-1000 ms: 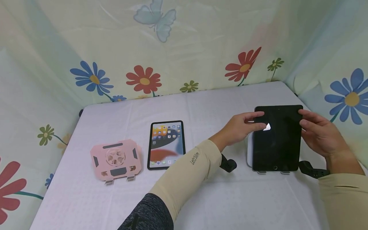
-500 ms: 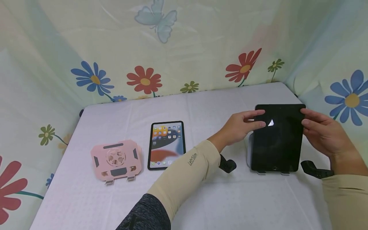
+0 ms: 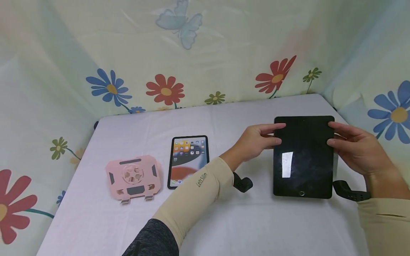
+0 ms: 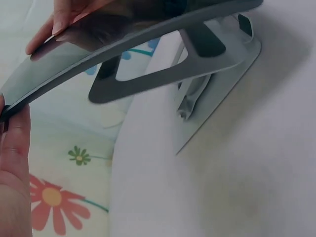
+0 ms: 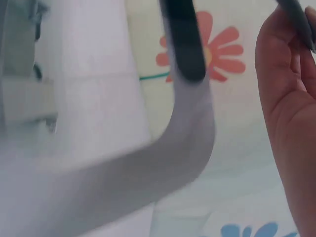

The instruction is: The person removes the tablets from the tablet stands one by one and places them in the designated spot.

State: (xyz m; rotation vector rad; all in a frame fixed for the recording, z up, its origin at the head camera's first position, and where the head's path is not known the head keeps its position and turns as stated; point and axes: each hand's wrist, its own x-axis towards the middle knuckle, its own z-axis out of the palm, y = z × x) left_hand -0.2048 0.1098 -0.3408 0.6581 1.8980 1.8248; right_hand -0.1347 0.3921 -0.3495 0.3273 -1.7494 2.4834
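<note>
One black tablet (image 3: 304, 156): I see left hand (image 3: 253, 142) and right hand (image 3: 360, 149) pinching opposite edges, presumably for balance.

Soft light, glare (image 3: 287, 164) (white patch) on black tablet (image 3: 309, 156); right wrist view blurred

I am in a curtained booth (image 3: 243, 46), room type unclear: flower-printed curtains (image 3: 29, 96) close three sides around my white-clothed table (image 3: 237, 224).

A tablet (image 3: 186, 161) lies between a stand (image 3: 134, 185) and the held tablet (image 3: 304, 142).
</note>
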